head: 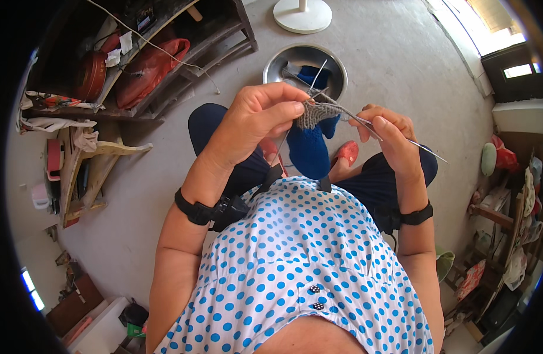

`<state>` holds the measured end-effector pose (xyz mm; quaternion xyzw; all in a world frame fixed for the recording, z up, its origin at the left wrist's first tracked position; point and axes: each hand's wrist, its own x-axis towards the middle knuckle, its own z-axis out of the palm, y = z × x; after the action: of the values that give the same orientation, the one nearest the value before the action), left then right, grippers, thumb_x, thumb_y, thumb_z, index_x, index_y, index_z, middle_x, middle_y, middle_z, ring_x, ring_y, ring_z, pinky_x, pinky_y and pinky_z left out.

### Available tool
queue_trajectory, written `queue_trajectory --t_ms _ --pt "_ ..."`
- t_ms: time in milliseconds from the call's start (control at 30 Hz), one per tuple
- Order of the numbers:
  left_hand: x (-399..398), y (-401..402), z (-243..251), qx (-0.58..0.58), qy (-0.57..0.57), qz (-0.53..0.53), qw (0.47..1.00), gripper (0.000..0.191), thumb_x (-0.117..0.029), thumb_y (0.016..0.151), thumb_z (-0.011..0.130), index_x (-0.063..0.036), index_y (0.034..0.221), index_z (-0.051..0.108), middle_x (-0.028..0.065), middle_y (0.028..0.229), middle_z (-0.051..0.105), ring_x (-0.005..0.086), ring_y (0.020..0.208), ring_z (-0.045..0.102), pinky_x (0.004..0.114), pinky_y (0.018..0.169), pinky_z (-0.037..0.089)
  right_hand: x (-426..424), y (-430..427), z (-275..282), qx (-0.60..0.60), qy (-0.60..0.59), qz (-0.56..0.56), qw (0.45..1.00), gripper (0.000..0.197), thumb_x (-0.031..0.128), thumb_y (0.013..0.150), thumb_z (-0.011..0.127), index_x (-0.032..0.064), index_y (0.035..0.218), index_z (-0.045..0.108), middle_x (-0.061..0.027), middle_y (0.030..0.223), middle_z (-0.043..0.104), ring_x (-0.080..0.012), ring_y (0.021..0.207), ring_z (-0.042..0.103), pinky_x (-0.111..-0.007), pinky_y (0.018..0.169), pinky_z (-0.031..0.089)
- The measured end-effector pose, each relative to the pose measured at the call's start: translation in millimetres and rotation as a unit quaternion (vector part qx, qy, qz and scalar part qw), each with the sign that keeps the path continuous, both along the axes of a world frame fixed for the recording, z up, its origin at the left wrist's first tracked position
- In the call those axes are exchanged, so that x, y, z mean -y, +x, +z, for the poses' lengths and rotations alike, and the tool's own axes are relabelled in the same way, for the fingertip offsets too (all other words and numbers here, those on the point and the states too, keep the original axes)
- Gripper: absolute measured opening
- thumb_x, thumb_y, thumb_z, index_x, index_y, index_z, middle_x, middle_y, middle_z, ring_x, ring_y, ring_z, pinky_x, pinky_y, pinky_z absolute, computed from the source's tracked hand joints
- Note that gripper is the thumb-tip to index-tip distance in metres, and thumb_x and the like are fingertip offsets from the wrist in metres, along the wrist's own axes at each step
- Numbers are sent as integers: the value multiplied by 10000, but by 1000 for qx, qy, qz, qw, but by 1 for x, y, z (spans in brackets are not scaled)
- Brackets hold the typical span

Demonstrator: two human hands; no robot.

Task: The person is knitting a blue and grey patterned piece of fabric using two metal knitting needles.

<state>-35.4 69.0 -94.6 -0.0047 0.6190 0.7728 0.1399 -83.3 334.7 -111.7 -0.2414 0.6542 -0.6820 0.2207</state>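
Note:
My left hand [265,113] pinches the grey ribbed cuff [315,114] of a knitted piece between thumb and forefinger. Below the cuff hangs its blue mitten-shaped body [310,152], with a small thumb-like part at its right side. Several thin metal knitting needles run through or beside the grey stitches, one pointing up [319,73]. In my right hand [388,137] is a long needle [424,149], whose other end reaches the cuff. Grey yarn lies close to the stitches. The fingers partly hide where the needles cross.
A steel basin [271,59] holding blue knitted material [313,75] stands on the floor beyond my hands. A white round base [303,17] is farther off. To the left are a dark wooden shelf unit [205,42] with a red plastic bag [152,73] and a wooden stool [94,177].

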Motion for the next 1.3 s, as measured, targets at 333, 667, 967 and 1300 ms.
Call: queue_trajectory --t_ms 333,667,967,1300 --pt "-1 1 2 3 -21 -13 1000 186 -90 918 605 26 1046 672 -16 721 596 14 544 417 153 488 326 4 2 -9 25 -54 18 998 328 213 946 497 -55 960 685 -51 757 583 -126 753 529 -268 711 427" --pt "-11 1 -5 88 73 45 992 165 -142 931 627 -9 1016 674 -20 733 606 7 559 475 123 477 359 24 13 -7 -515 197 -106 828 185 185 775 754 81 900 665 -52 735 544 -181 723 545 -306 710 397" --pt "-18 0 -5 68 8 17 998 162 -167 931 644 -18 971 694 -49 649 560 0 485 414 140 430 292 52 -16 27 -521 267 -21 810 793 565 485 785 115 1116 617 -43 1047 594 -237 939 527 -346 848 368" --pt "-14 -2 -8 84 27 28 996 145 -175 927 645 -39 940 694 -40 680 584 1 491 411 154 427 282 45 -7 11 -600 145 -138 775 551 399 576 833 108 1018 679 -35 1050 598 -199 916 544 -343 785 401"
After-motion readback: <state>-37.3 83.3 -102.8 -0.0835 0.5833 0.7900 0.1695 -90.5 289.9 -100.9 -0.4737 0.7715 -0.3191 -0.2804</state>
